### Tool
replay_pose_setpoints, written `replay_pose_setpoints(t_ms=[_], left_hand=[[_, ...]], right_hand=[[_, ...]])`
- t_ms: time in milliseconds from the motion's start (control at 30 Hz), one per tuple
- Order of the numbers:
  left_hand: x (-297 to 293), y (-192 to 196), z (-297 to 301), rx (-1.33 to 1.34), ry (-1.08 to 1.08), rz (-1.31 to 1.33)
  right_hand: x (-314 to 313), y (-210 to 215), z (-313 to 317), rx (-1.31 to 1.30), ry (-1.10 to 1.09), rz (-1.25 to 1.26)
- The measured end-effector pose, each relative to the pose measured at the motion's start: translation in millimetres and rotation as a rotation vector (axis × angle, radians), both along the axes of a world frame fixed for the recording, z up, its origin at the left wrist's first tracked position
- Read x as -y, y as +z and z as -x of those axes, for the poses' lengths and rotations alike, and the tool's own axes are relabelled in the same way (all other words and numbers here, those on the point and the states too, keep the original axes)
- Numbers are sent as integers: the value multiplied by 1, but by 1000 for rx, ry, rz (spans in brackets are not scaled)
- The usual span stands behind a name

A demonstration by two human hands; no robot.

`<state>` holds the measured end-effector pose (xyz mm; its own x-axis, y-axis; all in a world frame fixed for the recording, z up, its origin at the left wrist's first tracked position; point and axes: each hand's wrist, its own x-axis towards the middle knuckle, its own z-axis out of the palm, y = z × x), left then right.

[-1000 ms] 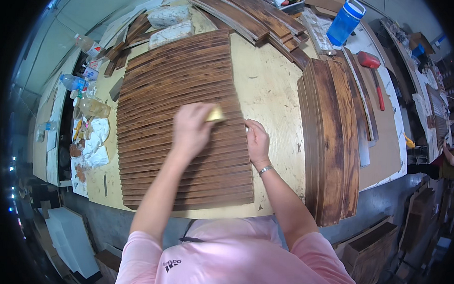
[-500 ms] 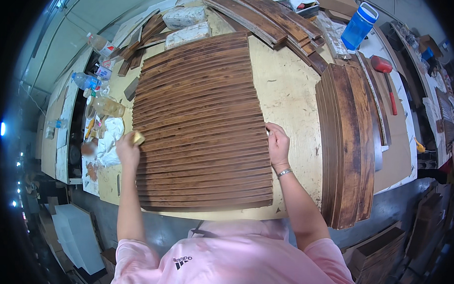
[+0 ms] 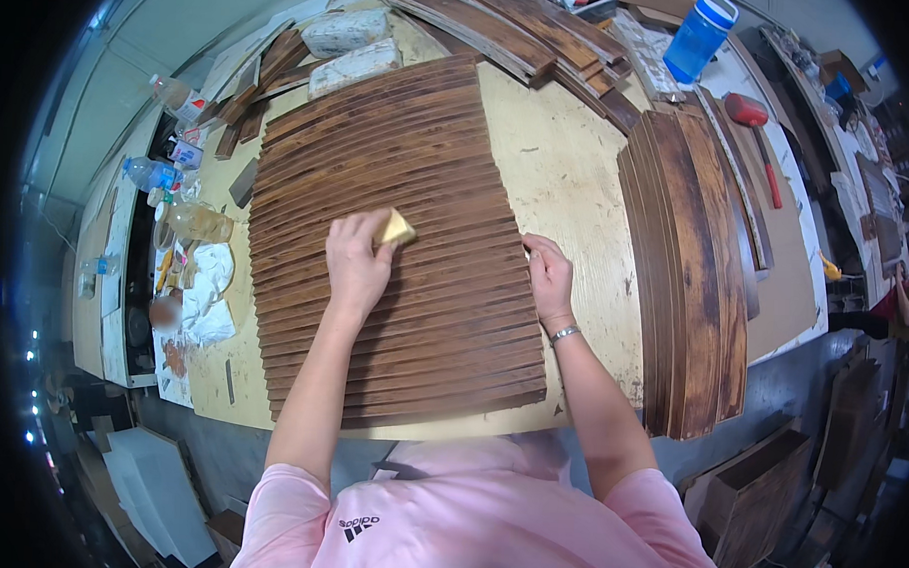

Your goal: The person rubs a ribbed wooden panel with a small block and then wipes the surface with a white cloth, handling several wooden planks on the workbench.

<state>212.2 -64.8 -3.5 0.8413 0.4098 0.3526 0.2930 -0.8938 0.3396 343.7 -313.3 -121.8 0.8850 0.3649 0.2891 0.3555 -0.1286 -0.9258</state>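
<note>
A row of dark brown stained wooden strips [image 3: 380,131] lies side by side on the pale plywood tabletop [image 3: 568,198]. Above the middle of them, my left hand [image 3: 358,266] is closed round a small yellow sponge-like block [image 3: 398,228]. Whether the block touches the wood is hard to tell. At the strips' right edge, my right hand [image 3: 550,279] has its fingers curled together against the end of one strip. A bracelet circles that wrist.
Stacked brown boards [image 3: 695,282] stand right, beside a red mallet [image 3: 746,111]. More planks [image 3: 503,35], wrapped white blocks [image 3: 357,65] and a blue bottle [image 3: 698,42] sit at the back. Jars, plastic bottles [image 3: 150,173] and a white cloth [image 3: 211,286] crowd the left.
My left hand has moved right, with the yellow block, from the strips' left edge to over their middle. My right hand stays at the right edge. The whole view has shifted slightly.
</note>
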Motion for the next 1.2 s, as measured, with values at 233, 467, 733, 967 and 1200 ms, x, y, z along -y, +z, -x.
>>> replay_pose_setpoints(t_ms=[233,467,733,967,1200], left_hand=[[81,1,-58,16,-434,78],[63,7,-38,47,-208,53],[49,-5,-15,-67,-330,-16],[-96,-6,147,-153,80,19],[-142,-11,222,-98,546,-134]], right_hand=[[-1,-4,-1,6,-21,20],[-1,-3,-1,31,-18,15],[1,-1,-2,-21,-17,15],[-3,-7,-2,-14,6,15],[-2,-16,-5,-20,0,-4]])
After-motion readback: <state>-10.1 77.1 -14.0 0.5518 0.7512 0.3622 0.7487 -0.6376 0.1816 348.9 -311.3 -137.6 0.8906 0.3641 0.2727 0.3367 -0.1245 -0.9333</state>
